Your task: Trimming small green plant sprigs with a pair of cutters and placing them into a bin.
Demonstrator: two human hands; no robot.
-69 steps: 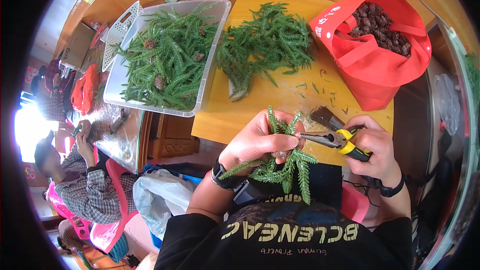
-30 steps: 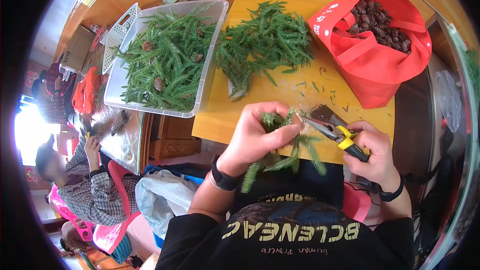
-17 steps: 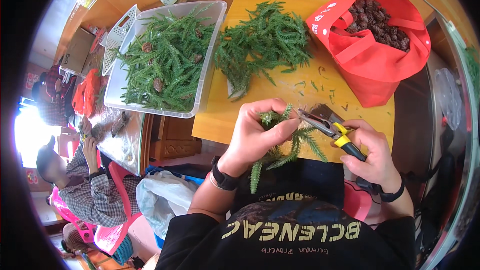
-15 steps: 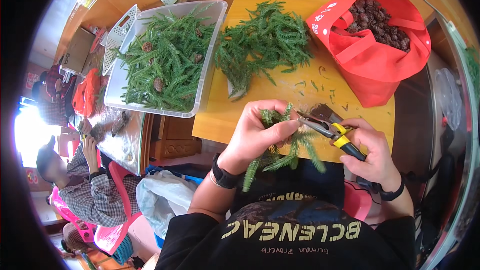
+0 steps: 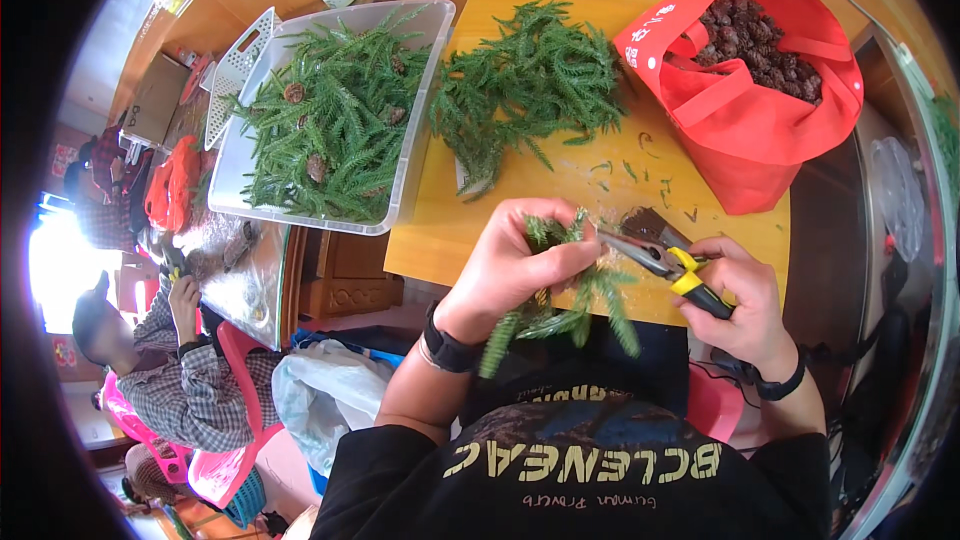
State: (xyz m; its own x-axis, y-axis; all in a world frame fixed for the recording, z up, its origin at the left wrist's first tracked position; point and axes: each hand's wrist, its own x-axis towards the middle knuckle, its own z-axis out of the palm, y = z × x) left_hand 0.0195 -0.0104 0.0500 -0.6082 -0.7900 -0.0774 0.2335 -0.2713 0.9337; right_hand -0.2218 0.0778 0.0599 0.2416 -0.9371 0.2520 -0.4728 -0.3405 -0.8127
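Over the near edge of the yellow table [image 5: 440, 250], my left hand [image 5: 530, 255] pinches a green pine sprig [image 5: 600, 305], its needled tips hanging below the fingers. My right hand [image 5: 740, 300] is wrapped round the yellow and black handles of needle-nose pliers [image 5: 655, 260]. The jaws point left and meet the sprig beside my left thumb; what lies between them is too small to make out. Beyond my hands is a pile of pine sprigs [image 5: 540, 80], with a small dark patch [image 5: 655, 227] on the table just past the pliers.
A clear plastic bin [image 5: 415, 140] of green sprigs and a few pine cones stands at the left. At the right, a red bag [image 5: 735, 140] holds many pine cones [image 5: 755, 40]. Green scraps [image 5: 630, 172] lie between. Further left, another person [image 5: 190, 370] sits at a table.
The pliers and my right hand have shifted slightly. The hanging sprig tips have swung a little to the left. My left hand keeps its pinch.
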